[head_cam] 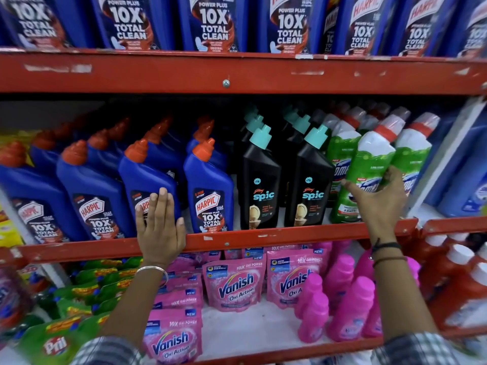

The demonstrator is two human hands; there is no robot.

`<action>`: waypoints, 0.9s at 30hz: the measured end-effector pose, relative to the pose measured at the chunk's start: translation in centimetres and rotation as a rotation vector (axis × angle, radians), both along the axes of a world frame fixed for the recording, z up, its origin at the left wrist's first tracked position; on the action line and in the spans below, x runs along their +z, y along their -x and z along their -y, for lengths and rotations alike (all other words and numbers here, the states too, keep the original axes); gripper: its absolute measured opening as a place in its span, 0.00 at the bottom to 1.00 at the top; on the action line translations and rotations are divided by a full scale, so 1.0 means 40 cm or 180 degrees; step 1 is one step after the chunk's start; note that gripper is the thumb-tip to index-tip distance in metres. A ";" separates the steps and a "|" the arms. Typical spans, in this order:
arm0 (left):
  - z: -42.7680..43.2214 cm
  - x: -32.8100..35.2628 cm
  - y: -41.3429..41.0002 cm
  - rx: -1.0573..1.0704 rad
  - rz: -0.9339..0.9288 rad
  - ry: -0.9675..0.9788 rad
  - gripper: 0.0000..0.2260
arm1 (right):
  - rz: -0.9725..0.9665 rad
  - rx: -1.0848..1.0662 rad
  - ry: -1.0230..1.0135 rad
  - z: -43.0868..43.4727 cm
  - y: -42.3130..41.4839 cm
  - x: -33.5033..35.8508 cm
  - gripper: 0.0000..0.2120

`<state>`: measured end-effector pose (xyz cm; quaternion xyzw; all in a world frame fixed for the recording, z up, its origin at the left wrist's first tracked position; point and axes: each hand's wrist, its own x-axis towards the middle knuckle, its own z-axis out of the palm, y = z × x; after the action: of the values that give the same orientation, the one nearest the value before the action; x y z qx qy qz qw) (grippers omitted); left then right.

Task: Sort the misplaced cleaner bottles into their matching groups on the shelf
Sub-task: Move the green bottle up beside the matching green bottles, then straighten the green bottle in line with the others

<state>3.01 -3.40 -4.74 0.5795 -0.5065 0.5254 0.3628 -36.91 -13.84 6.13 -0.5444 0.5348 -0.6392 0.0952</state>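
The right hand (379,198) is clamped around the waist of a green cleaner bottle (370,164), just right of the black bottles (284,180) on the middle shelf (237,239). It looks rigid, full, fairly heavy and glossy-slick; the labelled waist suits gripping. Its long axis runs near upright, neck angled up-right. The left hand (159,225) lies flat and spread against a blue bottle (149,180).

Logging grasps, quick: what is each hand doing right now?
Left hand: open, fingers flat against a blue Harpic bottle.
Right hand: closed around a green bottle.
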 end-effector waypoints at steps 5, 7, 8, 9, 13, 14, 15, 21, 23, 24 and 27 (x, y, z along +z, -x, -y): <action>0.000 0.002 0.001 -0.0006 0.0014 0.0003 0.27 | -0.0163 0.0015 -0.0091 0.010 -0.004 0.003 0.35; -0.001 0.003 0.001 0.0004 0.0032 -0.0005 0.27 | -0.0269 -0.0066 -0.0138 0.016 -0.005 0.004 0.36; 0.000 0.003 0.001 0.0014 0.0038 -0.0014 0.27 | -0.0290 -0.0095 -0.0173 0.018 -0.005 0.003 0.37; -0.001 0.002 0.000 0.0029 0.0037 -0.0025 0.27 | -0.0319 -0.0117 -0.0190 0.019 -0.006 0.003 0.38; -0.001 0.002 0.002 0.0060 0.0013 -0.0030 0.28 | -0.0514 -0.0176 -0.0256 0.015 -0.005 -0.003 0.40; -0.001 0.004 0.004 0.0060 0.0009 -0.0047 0.28 | -0.0544 -0.0189 -0.0267 0.010 -0.007 -0.005 0.39; -0.003 0.005 0.006 0.0053 0.0003 -0.0079 0.28 | -0.0556 -0.0219 -0.0254 0.002 -0.011 -0.006 0.39; -0.035 0.030 0.057 -0.0207 -0.0397 -0.0135 0.24 | -0.0189 0.0139 0.0914 -0.097 -0.100 0.032 0.22; -0.043 0.096 0.084 -0.0518 -0.0548 0.0078 0.20 | -0.0024 0.0662 0.1130 -0.120 -0.145 0.073 0.17; -0.048 0.141 0.096 -0.0720 -0.0567 0.0148 0.19 | 0.0031 0.0948 0.1103 -0.128 -0.169 0.096 0.15; -0.057 0.281 0.138 -0.1178 -0.0684 0.0062 0.15 | -0.0021 0.1756 0.0545 -0.137 -0.242 0.161 0.20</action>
<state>-2.50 -1.12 6.51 0.5256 -0.5576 0.3899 0.5106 -27.21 -8.37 12.56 -0.6774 0.3109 -0.6302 0.2174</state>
